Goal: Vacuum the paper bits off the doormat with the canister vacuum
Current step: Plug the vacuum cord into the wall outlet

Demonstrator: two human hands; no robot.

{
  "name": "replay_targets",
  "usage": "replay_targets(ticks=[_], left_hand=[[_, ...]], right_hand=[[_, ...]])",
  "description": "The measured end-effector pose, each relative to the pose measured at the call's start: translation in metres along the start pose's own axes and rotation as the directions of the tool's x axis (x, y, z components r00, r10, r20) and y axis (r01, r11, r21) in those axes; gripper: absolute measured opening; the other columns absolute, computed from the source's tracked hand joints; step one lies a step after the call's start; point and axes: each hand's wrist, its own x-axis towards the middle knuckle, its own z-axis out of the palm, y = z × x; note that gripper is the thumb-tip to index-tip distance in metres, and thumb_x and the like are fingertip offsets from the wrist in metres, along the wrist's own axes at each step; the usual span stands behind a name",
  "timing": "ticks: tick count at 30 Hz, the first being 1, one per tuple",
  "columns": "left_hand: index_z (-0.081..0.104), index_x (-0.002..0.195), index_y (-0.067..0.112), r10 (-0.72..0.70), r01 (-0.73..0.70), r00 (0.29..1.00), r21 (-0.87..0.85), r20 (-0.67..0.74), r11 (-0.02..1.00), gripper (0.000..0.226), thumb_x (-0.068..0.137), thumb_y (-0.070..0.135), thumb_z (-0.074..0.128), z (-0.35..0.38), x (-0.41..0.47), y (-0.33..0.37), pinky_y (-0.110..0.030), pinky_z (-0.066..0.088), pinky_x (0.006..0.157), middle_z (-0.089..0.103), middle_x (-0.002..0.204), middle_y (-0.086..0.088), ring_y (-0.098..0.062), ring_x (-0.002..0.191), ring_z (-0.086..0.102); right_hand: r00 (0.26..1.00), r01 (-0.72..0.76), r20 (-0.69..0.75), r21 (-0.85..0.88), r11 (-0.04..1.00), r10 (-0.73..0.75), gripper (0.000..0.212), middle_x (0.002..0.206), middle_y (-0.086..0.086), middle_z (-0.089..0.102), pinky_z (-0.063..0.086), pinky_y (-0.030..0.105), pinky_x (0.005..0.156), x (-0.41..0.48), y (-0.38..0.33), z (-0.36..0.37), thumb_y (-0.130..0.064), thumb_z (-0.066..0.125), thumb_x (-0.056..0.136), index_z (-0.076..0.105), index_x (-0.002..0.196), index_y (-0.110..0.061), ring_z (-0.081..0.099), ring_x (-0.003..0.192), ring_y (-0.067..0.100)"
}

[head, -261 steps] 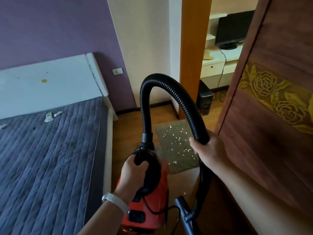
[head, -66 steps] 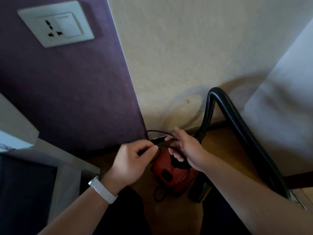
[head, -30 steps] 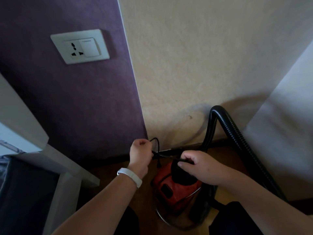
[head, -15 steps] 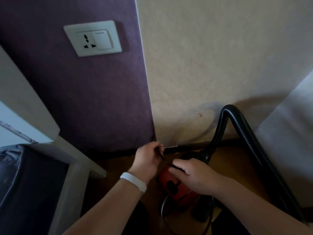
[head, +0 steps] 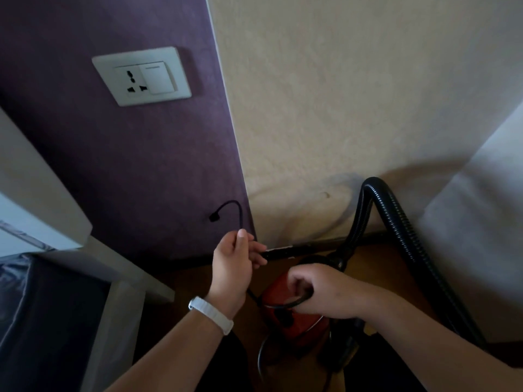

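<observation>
The red canister vacuum point(head: 294, 321) sits on the wooden floor by the wall corner, partly hidden under my right hand. Its black ribbed hose point(head: 396, 219) arches up and runs off to the lower right. My left hand point(head: 235, 261) pinches the black power cord point(head: 237, 213), whose plug end point(head: 213, 217) curls up and to the left above my fingers. My right hand point(head: 319, 292) grips a loop of the same cord over the canister. The white wall socket point(head: 141, 76) is on the purple wall, up and left of the plug. The doormat is out of view.
A white bed headboard point(head: 36, 190) and the dark quilted mattress point(head: 42, 321) fill the left side. A dark skirting board point(head: 283, 253) runs along the wall foot. A pale wall face point(head: 481, 207) stands at the right.
My left hand has lifted, and the cord's plug end now stands free above it. My right hand has dropped onto the canister with a loop of cord. The view has shifted slightly.
</observation>
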Motion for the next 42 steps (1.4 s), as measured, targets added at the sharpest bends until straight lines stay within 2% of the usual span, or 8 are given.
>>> replay_targets(ticks=[3,6,10,14,19,29,35,42], left_hand=[[0.057,0.092,0.007,0.034,-0.035,0.999,0.05,0.011,0.998,0.029,0.108,0.022,0.037,-0.001,-0.01,0.001,-0.026,0.046,0.05,0.072,0.07,-0.006,-0.016,0.05,0.06],[0.059,0.094,0.01,0.074,-0.073,0.997,0.091,-0.006,0.993,0.027,0.107,0.021,0.038,-0.002,-0.014,0.001,-0.024,0.044,0.048,0.07,0.067,-0.005,-0.017,0.047,0.056],[0.061,0.094,0.012,0.106,-0.11,0.993,0.102,0.044,0.989,0.024,0.106,0.018,0.041,0.003,-0.027,0.002,-0.025,0.041,0.045,0.064,0.059,0.0,-0.015,0.044,0.05],[0.062,0.089,0.011,0.157,-0.182,0.973,0.142,0.169,0.973,0.024,0.104,0.015,0.045,0.006,-0.042,-0.001,-0.023,0.044,0.048,0.065,0.063,-0.005,-0.013,0.046,0.051],[0.063,0.078,0.011,0.166,-0.235,0.945,0.231,0.281,0.944,0.028,0.102,0.012,0.05,0.006,-0.05,-0.014,-0.017,0.043,0.052,0.063,0.059,-0.001,-0.006,0.049,0.053],[0.069,0.088,0.029,0.121,-0.195,0.944,0.224,0.307,0.955,0.017,0.096,0.014,0.064,-0.013,-0.039,-0.047,-0.026,0.051,0.063,0.07,0.077,0.008,-0.011,0.069,0.065],[0.064,0.086,0.018,0.604,-0.571,0.796,0.387,0.044,0.724,0.016,0.093,0.03,0.055,-0.032,0.015,-0.012,-0.024,0.047,0.067,0.059,0.079,0.005,-0.013,0.072,0.057],[0.054,0.07,0.022,0.129,-0.153,0.988,0.624,0.084,0.766,0.041,0.097,0.052,0.045,-0.039,0.07,0.007,-0.045,0.048,0.083,0.057,0.078,0.004,-0.023,0.082,0.057]], right_hand=[[0.945,-0.138,0.321,0.225,0.965,0.06,0.042,0.114,0.0,0.066,0.056,0.04,0.09,0.002,-0.006,-0.007,-0.041,0.078,0.082,0.058,0.118,-0.037,0.066,0.102,0.017],[0.899,-0.176,0.438,0.307,0.936,0.025,0.052,0.106,0.008,0.065,0.047,0.039,0.082,0.002,-0.004,-0.01,-0.046,0.071,0.087,0.05,0.134,-0.037,0.059,0.092,0.023],[0.99,-0.138,0.074,0.323,0.936,0.12,0.047,0.076,-0.007,0.059,0.043,0.029,0.068,0.017,-0.004,-0.003,-0.066,0.057,0.086,0.063,0.107,-0.025,0.054,0.07,0.011],[0.912,-0.106,-0.286,0.529,0.842,0.295,0.06,0.08,0.003,0.062,0.042,0.035,0.071,0.039,-0.005,-0.003,-0.079,0.052,0.076,0.068,0.088,-0.022,0.06,0.072,0.019],[0.901,-0.002,-0.349,0.592,0.806,0.259,0.062,0.071,0.012,0.055,0.039,0.038,0.066,0.056,-0.024,-0.008,-0.058,0.054,0.088,0.055,0.086,0.004,0.051,0.063,0.024],[0.885,0.025,-0.347,0.702,0.711,0.312,0.029,0.055,0.002,0.042,0.028,0.027,0.043,0.068,-0.026,-0.006,-0.014,0.045,0.1,0.044,0.071,-0.012,0.034,0.044,0.016],[0.848,0.005,-0.476,0.448,0.894,0.234,0.029,0.052,-0.007,0.038,0.029,0.027,0.047,0.059,-0.024,0.0,-0.025,0.055,0.097,0.054,0.073,-0.008,0.035,0.047,0.012],[0.808,0.221,-0.589,0.287,0.932,-0.01,0.013,0.053,-0.016,0.049,0.035,0.022,0.051,0.058,-0.028,0.007,-0.024,0.059,0.099,0.067,0.09,-0.02,0.042,0.051,0.001]])
